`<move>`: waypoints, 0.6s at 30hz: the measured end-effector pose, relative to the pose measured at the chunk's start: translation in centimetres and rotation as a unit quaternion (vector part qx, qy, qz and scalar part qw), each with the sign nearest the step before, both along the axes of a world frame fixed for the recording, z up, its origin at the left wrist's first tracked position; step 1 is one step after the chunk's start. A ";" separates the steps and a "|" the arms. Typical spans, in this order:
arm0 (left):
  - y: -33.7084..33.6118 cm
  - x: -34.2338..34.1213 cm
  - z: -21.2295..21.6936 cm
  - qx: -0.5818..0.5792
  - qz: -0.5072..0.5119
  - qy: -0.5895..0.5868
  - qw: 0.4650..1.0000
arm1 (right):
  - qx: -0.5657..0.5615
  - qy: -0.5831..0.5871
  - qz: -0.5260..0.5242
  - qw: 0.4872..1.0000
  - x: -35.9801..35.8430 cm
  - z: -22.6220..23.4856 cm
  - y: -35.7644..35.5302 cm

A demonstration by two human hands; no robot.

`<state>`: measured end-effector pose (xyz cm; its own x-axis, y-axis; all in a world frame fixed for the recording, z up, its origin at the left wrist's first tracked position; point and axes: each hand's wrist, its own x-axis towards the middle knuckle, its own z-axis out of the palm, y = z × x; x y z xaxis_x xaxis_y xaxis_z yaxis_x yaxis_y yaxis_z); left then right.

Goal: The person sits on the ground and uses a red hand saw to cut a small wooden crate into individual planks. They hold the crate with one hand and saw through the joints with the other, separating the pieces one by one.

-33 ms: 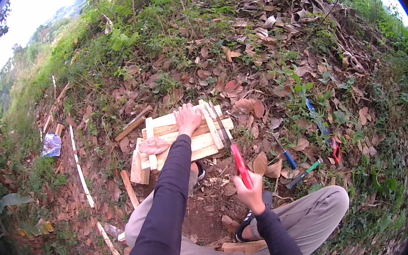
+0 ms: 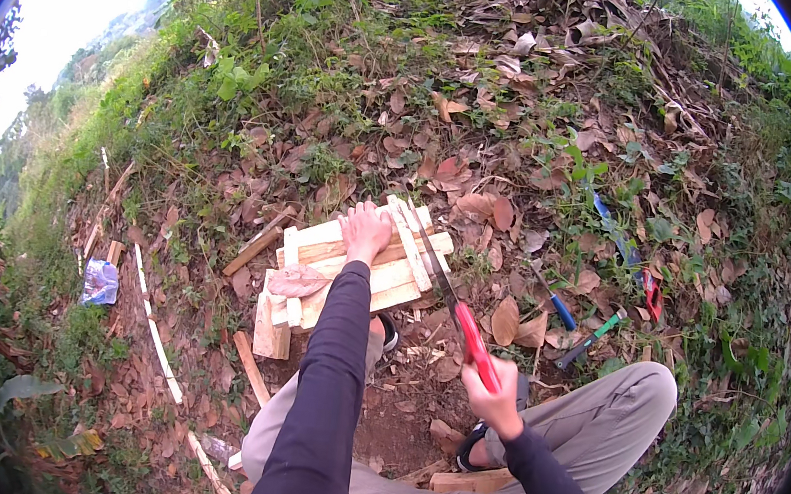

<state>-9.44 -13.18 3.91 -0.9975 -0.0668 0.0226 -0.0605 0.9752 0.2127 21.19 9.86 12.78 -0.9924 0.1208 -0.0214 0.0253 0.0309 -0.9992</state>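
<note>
1. Sawing scene on a leaf-strewn slope: the left hand is lying palm-down, fingers spread, on the far edge of the wooden slat frame, pinning it to the ground.
2. The right hand is wrapping closed around the red handle of the hand saw. The blade is running toward 11 o'clock from that hand and crossing the frame's right end, just beside the pressing hand.
3. The frame is sitting at the centre of the view, directly ahead of the person's knees. A dry leaf is resting on its left part.
4. Judged technique: the cut is likely going best with long, light strokes, the blade staying square to the slat and the holding fingers staying clear of the teeth.
5. Against the earlier frame, the right hand is sitting slightly nearer the body, toward 5 o'clock, as if drawing the saw back. The left hand and the frame are showing no shift.
6. Lying at 3 o'clock of the frame are a blue-handled tool, a green-handled hammer and red-handled pliers.
</note>
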 end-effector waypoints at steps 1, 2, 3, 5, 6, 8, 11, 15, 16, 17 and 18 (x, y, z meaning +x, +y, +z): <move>0.3 -0.1 0.1 -0.003 -0.006 -0.001 1.000 | 0.011 0.017 0.000 1.000 2.0 0.0 0.8; 0.7 0.0 0.0 -0.007 -0.014 -0.007 1.000 | 0.022 0.029 -0.002 0.999 3.3 -0.1 1.4; 0.8 0.1 0.1 0.005 -0.004 -0.006 1.000 | -0.018 -0.003 -0.020 1.000 2.2 -1.3 1.0; 2.0 1.6 -0.3 -0.003 -0.017 -0.005 1.000 | 0.041 -0.001 -0.025 0.999 -2.9 -2.6 -0.6; 2.4 1.7 0.2 -0.008 -0.020 0.004 1.000 | 0.035 0.042 -0.040 0.998 -6.2 -3.6 -1.7; 1.8 1.4 0.6 -0.009 -0.017 0.015 1.000 | 0.037 0.027 -0.047 0.998 -10.1 -3.4 -2.7; 0.2 0.7 -0.3 -0.017 0.018 0.032 0.999 | -0.022 -0.023 -0.030 0.999 -4.6 -1.2 -2.1; 1.0 0.4 0.3 -0.005 -0.005 0.001 1.000 | -0.022 -0.030 -0.020 0.999 2.1 -0.5 1.1; 1.7 1.0 0.3 -0.008 -0.008 -0.003 1.000 | -0.041 -0.050 -0.029 0.998 1.1 -0.6 1.1; 2.1 1.9 0.3 -0.011 -0.009 -0.007 1.000 | -0.005 -0.032 -0.035 0.999 -1.7 0.4 0.5; 3.0 1.7 1.1 -0.013 -0.012 0.000 1.000 | -0.007 -0.026 -0.028 0.999 -4.0 -1.2 0.1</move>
<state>-7.69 -10.17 5.00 -0.9988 -0.0423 0.0236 -0.0371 0.9815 0.1879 17.16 9.96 11.62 -0.9817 0.1748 -0.0751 0.0788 0.0144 -0.9968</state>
